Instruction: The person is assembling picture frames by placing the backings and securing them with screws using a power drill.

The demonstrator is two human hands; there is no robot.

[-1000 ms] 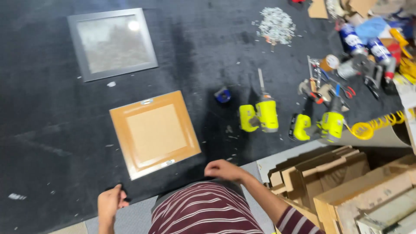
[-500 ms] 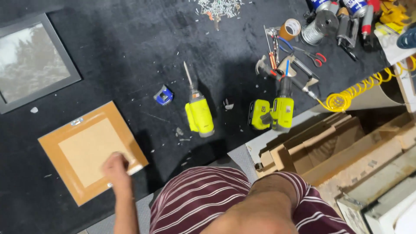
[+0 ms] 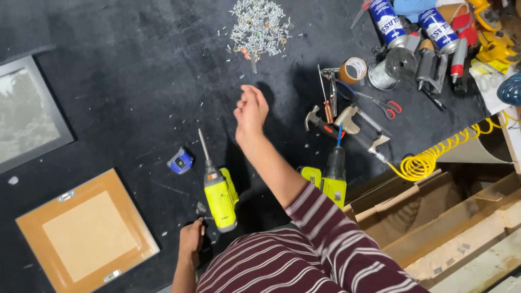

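My right hand point(image 3: 251, 111) is stretched out over the black mat, fingers loosely curled, with nothing visible in it. It hovers below a pile of small silver screws point(image 3: 259, 24). My left hand point(image 3: 191, 239) rests on the mat at the near edge, just left of the base of a yellow drill point(image 3: 220, 196) with a long bit. A small blue tape measure point(image 3: 180, 161) lies left of that drill. A second yellow drill point(image 3: 331, 179) lies right of my forearm. A brown frame back point(image 3: 87, 234) lies at the lower left.
A grey picture frame point(image 3: 27, 116) is at the left edge. To the right lie a hammer point(image 3: 320, 123), tape roll point(image 3: 354, 69), red-handled scissors point(image 3: 388, 108), spray cans point(image 3: 388, 21) and a yellow coiled hose point(image 3: 429, 160). Cardboard boxes point(image 3: 434, 217) stand beside the table.
The view has shifted right and up. My left hand left the brown frame back and now rests by the yellow drill. My right arm has reached out over the mat toward the screws.
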